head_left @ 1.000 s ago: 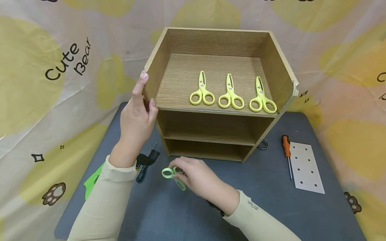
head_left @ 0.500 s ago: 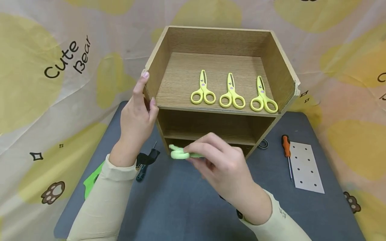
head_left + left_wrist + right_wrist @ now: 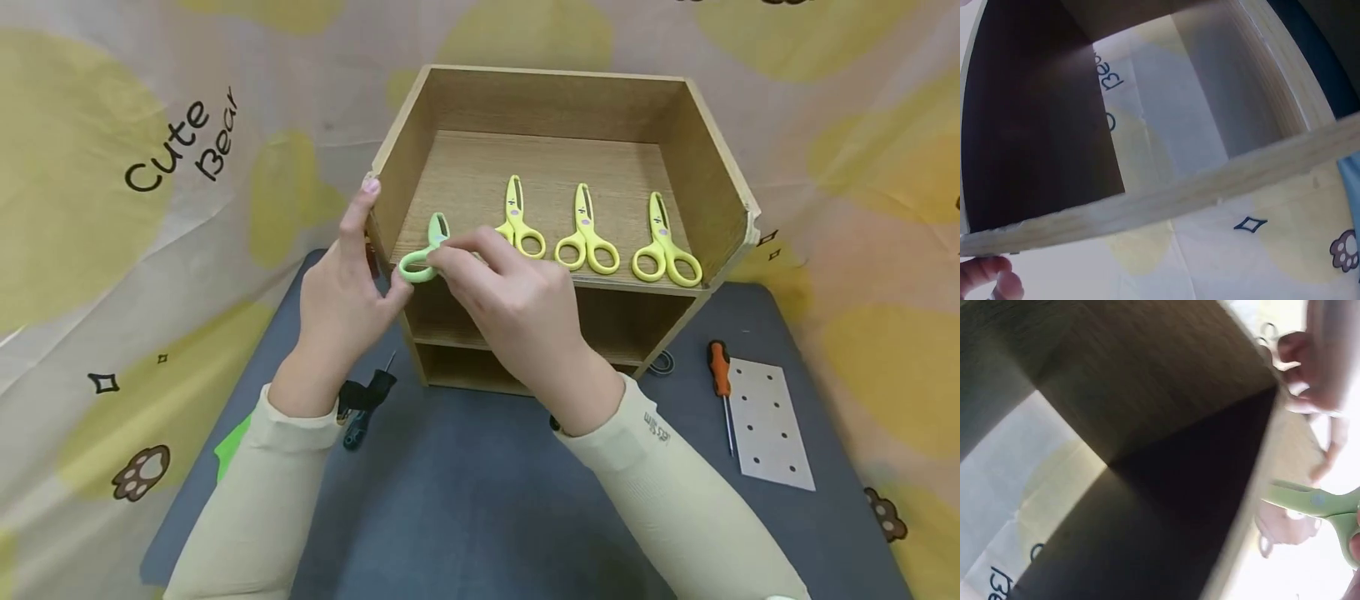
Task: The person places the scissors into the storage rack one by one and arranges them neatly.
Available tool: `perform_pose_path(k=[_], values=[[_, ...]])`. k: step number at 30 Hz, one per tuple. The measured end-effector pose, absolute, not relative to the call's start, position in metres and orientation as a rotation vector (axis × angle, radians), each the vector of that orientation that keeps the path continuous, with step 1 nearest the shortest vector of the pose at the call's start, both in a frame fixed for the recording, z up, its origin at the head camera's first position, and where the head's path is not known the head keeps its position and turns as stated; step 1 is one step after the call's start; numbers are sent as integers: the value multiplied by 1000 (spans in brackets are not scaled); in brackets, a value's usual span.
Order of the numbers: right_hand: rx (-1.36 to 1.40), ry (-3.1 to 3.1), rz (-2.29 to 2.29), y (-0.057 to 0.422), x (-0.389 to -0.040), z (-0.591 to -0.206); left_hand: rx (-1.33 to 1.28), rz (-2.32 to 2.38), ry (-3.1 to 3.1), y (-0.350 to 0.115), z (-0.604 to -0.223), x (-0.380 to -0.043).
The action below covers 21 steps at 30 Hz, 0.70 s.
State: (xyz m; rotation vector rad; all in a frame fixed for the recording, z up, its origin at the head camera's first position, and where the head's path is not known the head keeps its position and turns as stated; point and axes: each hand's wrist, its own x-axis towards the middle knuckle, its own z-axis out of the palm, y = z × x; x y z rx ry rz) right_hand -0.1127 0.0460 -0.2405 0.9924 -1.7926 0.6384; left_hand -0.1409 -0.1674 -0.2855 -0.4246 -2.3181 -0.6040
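Pinched in my right hand (image 3: 525, 308) is a pair of green scissors (image 3: 437, 229), over the left front of the top compartment of a wooden shelf unit (image 3: 622, 158), blade end pointing away from me. In the right wrist view the green scissors (image 3: 1304, 499) show at the right edge. My left hand (image 3: 337, 292) grips the unit's left side, its thumb right by the green scissors' handle loop. Three yellow scissors (image 3: 514, 200), (image 3: 584, 237), (image 3: 662, 250) lie in a row along the same board, handles toward me; my right hand partly covers the leftmost.
Right of the unit, an orange-handled screwdriver (image 3: 718, 371) lies beside a white perforated plate (image 3: 772, 425) on the grey table (image 3: 465, 500). A dark-handled tool (image 3: 358, 429) and a green piece (image 3: 231, 446) lie near my left forearm. A dark ring (image 3: 663, 363) shows by the unit's right side.
My right hand has carried the green scissors up from low before the unit to the top board's left front. My left thumb has shifted down and outward, near the handle.
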Motion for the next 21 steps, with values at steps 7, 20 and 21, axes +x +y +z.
perform_pose_path(k=[7,20,21], values=[[879,-1927,448,32,-131,-261,-420,-519,-2392,-170,-280,-136],[700,-2264,262,17,-125,-276,-460,-521,-2356,-170,-281,-137],[684,-2288,260,16,-125,-277,-466,-521,-2355,-170,-281,-137]])
